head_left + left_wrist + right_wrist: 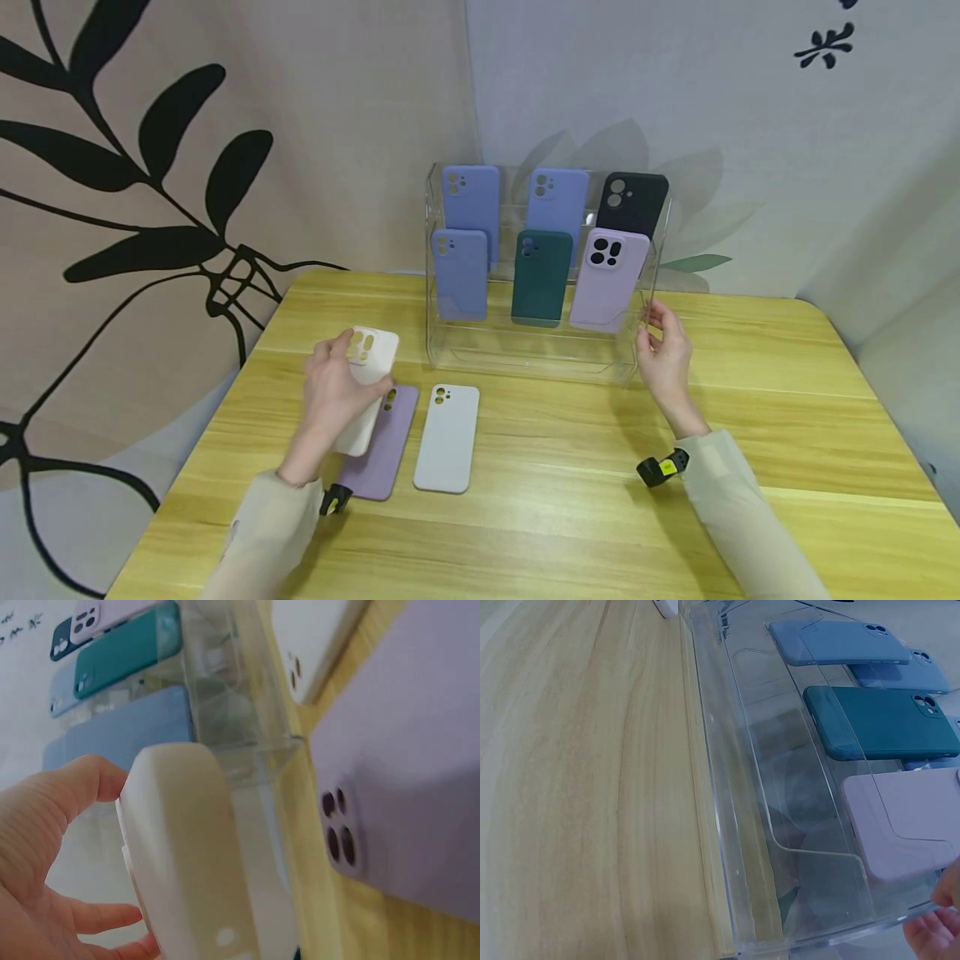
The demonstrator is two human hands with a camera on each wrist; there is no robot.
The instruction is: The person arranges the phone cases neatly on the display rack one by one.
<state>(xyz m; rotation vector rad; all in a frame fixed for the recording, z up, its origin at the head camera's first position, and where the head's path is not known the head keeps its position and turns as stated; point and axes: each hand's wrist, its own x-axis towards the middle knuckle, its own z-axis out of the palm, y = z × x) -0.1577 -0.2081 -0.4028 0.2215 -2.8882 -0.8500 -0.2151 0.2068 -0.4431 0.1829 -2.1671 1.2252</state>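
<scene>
My left hand point(333, 390) grips a white phone case point(383, 350) by its edges, thumb on one side and fingers on the other. The case is tilted above the left part of the table, partly covering a purple phone case point(377, 460). To the right of that lies a pale white-grey phone case point(447, 439). At the right end of a clear acrylic display rack point(525, 360), my right hand point(666, 360) pinches the side panel's edge. The right wrist view shows only its fingertips point(928, 934) at that edge.
On the rack's upper tier lean two blue cases point(471, 196) and a black case point(633, 200). Its lower tier bears a blue case point(461, 279), a dark green case point(542, 279) and a lilac case point(609, 287). A wooden table point(555, 500) lies underneath, against curtained walls.
</scene>
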